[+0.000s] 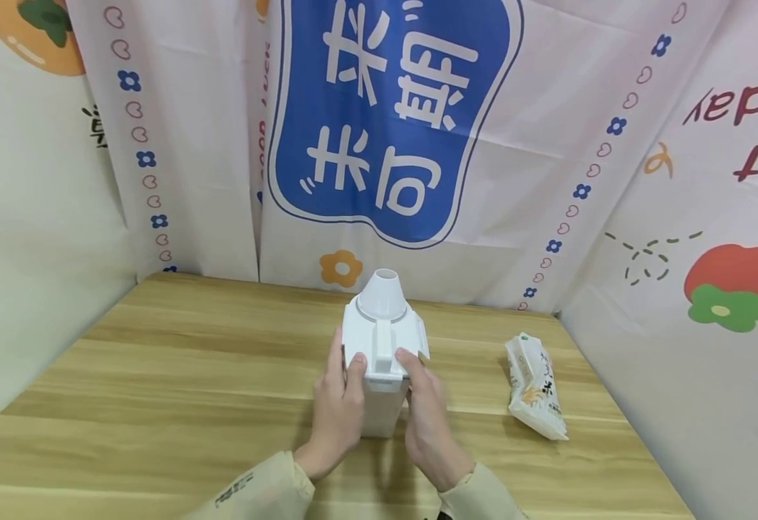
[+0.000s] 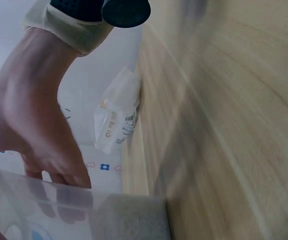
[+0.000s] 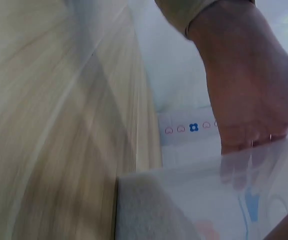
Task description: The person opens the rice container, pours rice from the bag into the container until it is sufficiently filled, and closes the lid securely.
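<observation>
A translucent plastic storage container (image 1: pixel 381 412) with a white lid (image 1: pixel 355 332) stands upright on the table in the head view. On the back of the lid sits a white cone-shaped cap (image 1: pixel 381 297), narrow end up. My left hand (image 1: pixel 338 408) grips the container's left side, thumb on the lid's front edge. From the other side my right hand (image 1: pixel 427 426) holds it the same way. Through the clear wall (image 3: pixel 149 200) in the right wrist view, a pale grainy layer shows at the bottom.
To the right, a white printed bag (image 1: pixel 536 386) lies on the wooden table (image 1: pixel 157 404). Printed cloth (image 1: pixel 209 144) hangs behind the table, with more on both sides.
</observation>
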Demonstrator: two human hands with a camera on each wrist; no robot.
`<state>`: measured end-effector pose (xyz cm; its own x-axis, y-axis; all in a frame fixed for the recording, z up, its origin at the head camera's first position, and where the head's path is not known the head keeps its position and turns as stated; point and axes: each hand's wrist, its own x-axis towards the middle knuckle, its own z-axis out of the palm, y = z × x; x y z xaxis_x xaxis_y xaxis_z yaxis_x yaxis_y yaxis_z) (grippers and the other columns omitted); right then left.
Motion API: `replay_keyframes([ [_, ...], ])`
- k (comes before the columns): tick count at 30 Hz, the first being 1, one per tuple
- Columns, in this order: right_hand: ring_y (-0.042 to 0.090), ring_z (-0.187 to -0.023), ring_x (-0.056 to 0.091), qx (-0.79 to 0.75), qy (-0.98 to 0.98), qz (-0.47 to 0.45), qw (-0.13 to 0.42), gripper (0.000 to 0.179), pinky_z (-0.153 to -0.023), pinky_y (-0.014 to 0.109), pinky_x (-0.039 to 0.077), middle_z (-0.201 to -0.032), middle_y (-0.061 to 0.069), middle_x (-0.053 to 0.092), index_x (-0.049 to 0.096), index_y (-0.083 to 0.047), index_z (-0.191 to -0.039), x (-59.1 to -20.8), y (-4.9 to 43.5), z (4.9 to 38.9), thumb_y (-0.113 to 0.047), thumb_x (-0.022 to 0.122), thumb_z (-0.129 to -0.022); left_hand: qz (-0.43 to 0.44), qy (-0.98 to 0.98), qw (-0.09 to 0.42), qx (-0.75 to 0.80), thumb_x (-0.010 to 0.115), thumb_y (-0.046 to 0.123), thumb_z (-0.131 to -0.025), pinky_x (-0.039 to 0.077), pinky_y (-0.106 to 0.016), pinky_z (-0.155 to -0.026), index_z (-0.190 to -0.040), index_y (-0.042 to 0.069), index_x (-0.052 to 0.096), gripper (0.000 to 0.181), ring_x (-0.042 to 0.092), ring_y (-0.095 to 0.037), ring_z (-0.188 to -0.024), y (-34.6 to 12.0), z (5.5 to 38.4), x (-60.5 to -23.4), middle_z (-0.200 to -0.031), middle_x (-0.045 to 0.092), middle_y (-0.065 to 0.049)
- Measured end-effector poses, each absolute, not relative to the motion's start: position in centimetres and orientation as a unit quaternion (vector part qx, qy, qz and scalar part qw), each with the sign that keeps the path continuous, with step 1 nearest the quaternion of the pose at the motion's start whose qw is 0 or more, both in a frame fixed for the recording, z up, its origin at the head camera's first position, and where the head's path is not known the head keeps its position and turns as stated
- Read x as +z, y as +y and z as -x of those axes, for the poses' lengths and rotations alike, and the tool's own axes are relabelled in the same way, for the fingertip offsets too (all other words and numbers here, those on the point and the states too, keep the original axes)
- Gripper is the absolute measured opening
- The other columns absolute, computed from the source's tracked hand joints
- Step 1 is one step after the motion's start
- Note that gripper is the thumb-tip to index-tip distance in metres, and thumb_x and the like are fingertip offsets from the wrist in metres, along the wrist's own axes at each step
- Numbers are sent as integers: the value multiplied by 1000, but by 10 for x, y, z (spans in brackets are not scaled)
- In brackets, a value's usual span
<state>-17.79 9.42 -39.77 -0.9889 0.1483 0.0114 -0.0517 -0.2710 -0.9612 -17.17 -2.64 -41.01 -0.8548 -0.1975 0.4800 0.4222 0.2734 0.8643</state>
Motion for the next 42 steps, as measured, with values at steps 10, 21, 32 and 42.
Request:
replay_keyframes([
  [10, 29, -122, 50, 739, -668, -15, 91, 70, -105, 45, 41, -136, 17, 52, 44, 2, -143, -394, 123, 189, -32, 74, -89, 156, -763, 157, -608, 53, 20, -101, 40, -45, -106, -154, -2, 23, 65, 42, -36, -132, -56, 184, -397, -151, 34, -22],
  [21, 25, -117, 56, 661, -725, -91, 170, 47, -96, 30, 49, -130, 12, 59, 63, 2, -128, -381, 134, 196, -18, 77, -88, 144, -769, 96, -615, 50, 27, -104, 39, -44, -107, -153, 2, 28, 60, 43, -34, -132, -68, 203, -384, -152, 37, -16],
  [32, 22, -103, 64, 712, -693, -27, 111, 45, -83, 25, 55, -121, 17, 64, 62, 3, -128, -377, 126, 196, -16, 75, -89, 133, -771, 83, -617, 51, 29, -103, 31, -41, -112, -154, 1, 27, 62, 38, -27, -136, -67, 209, -383, -154, 34, -14],
  [42, 21, -104, 63, 746, -650, 20, 145, 47, -86, 26, 54, -124, 12, 64, 66, -3, -126, -383, 116, 194, -22, 80, -85, 102, -774, 125, -612, 47, 31, -104, 25, -42, -115, -152, 2, 31, 59, 32, -26, -140, -59, 206, -389, -153, 35, -13],
])
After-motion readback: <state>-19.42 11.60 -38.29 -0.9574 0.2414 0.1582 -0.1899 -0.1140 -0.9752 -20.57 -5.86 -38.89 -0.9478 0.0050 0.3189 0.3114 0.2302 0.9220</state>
